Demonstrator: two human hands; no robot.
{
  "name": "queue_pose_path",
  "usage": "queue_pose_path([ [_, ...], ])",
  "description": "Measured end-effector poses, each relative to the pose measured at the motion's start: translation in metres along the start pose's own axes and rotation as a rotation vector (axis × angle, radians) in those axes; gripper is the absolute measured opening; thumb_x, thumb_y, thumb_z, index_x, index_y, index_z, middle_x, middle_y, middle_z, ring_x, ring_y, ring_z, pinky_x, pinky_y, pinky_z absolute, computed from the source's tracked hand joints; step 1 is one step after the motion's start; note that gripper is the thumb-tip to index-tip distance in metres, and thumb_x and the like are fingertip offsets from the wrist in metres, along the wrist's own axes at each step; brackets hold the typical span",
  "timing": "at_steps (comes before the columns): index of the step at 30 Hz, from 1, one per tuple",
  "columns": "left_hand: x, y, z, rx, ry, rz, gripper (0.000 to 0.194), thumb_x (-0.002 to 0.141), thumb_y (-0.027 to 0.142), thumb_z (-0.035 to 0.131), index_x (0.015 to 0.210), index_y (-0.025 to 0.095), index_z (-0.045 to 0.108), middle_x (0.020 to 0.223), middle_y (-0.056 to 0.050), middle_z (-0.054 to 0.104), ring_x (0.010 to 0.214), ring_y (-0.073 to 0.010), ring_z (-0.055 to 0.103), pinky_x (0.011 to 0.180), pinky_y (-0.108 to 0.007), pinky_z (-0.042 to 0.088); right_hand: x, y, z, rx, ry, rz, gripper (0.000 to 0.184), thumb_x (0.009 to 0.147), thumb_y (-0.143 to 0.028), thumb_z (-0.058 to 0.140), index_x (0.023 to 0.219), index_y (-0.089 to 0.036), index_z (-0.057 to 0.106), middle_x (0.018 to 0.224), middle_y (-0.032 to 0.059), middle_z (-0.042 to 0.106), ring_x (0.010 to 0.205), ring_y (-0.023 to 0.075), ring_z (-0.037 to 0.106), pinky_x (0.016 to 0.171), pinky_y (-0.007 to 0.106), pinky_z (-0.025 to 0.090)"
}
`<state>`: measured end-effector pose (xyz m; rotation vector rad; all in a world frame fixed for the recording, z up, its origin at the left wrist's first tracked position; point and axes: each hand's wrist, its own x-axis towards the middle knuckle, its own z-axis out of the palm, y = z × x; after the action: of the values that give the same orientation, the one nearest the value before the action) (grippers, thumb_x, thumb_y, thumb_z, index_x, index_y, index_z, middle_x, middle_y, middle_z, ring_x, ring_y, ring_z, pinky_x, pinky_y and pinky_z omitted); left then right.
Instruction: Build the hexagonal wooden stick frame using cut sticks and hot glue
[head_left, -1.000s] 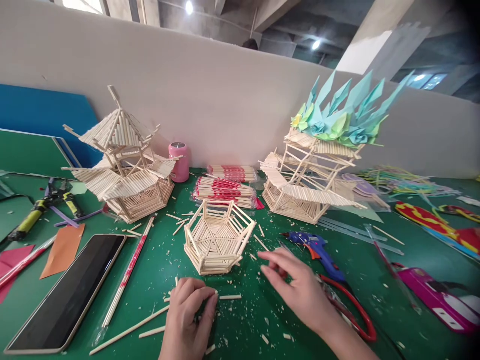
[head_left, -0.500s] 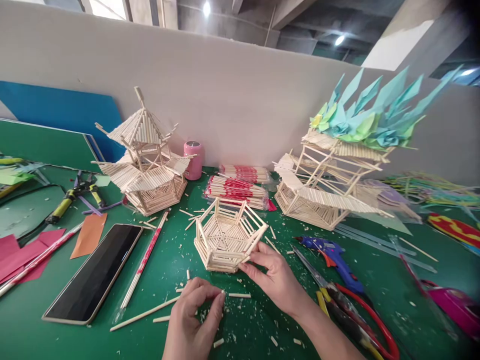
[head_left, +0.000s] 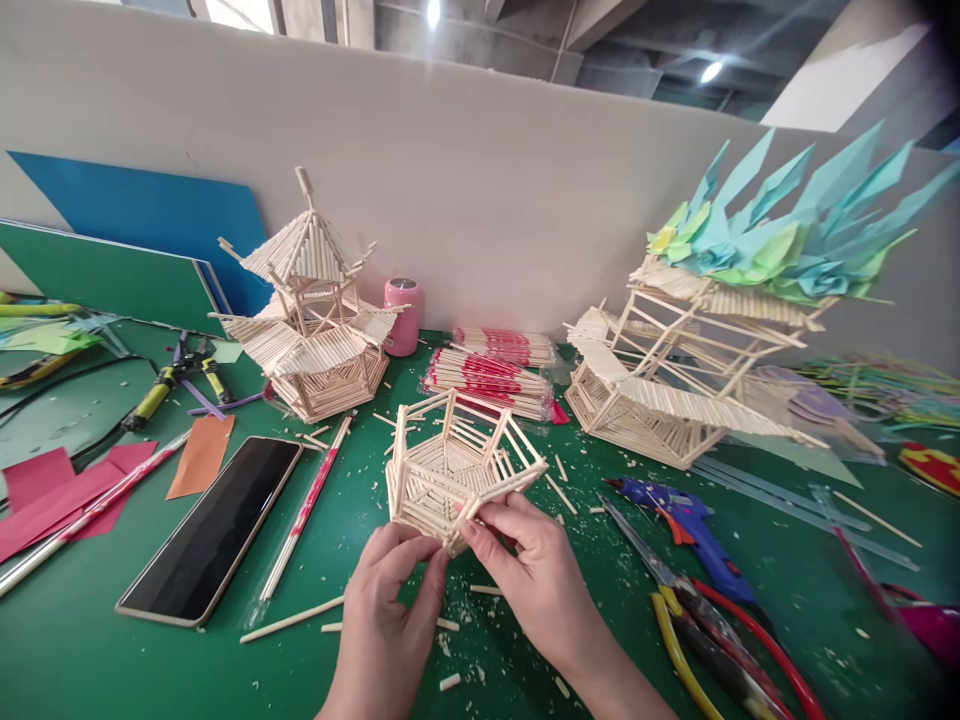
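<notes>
A small hexagonal frame of thin wooden sticks [head_left: 442, 465] is raised at its near side, tilted, between my two hands. My right hand [head_left: 525, 560] grips its near right edge with thumb and fingers. At the near edge my left hand [head_left: 394, 590] is closed in a pinch, with the pale tip of a short wooden stick just showing at the fingertips; most of that piece is hidden. Loose stick pieces [head_left: 296, 620] lie on the green table around and under my hands.
Stick pavilions stand at back left [head_left: 311, 350] and back right [head_left: 660, 380], the latter topped with folded paper. Bagged sticks [head_left: 487, 380] and a pink cup [head_left: 403, 315] sit behind. A phone [head_left: 214, 530] lies left; a blue glue gun [head_left: 686, 530] and pliers [head_left: 705, 620] lie right.
My right hand has reached in and taken hold of the stick frame, tilting it and drawing it nearer. My left hand has moved up to its near edge. The view has shifted left.
</notes>
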<state>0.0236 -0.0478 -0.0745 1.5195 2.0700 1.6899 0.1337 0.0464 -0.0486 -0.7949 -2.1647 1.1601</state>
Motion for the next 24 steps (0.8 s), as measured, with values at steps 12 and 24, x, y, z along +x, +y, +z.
queue_pose_path([
  [12,0.0,-0.004,-0.005,0.049,-0.011,0.026,0.013,0.079,0.016,0.056,0.069,0.015,0.063,0.064,-0.002,0.059,0.056,-0.0108,0.059,0.051,-0.018,0.049,-0.001,-0.008,0.007,-0.01,0.07,-0.004,0.019,0.086,-0.025,0.052,0.088,-0.02,0.071,0.083,0.0052,0.066,0.078,0.0174,0.062,0.071,0.025,0.05],
  [24,0.0,-0.006,-0.008,0.075,-0.031,0.061,0.011,0.082,0.013,0.052,0.075,0.016,0.06,0.07,-0.003,0.058,0.062,-0.0117,0.058,0.055,-0.019,0.049,-0.002,-0.006,0.012,0.022,0.067,0.011,0.02,0.087,-0.028,0.051,0.09,-0.022,0.071,0.084,0.0045,0.066,0.08,0.0173,0.063,0.072,0.025,0.05],
])
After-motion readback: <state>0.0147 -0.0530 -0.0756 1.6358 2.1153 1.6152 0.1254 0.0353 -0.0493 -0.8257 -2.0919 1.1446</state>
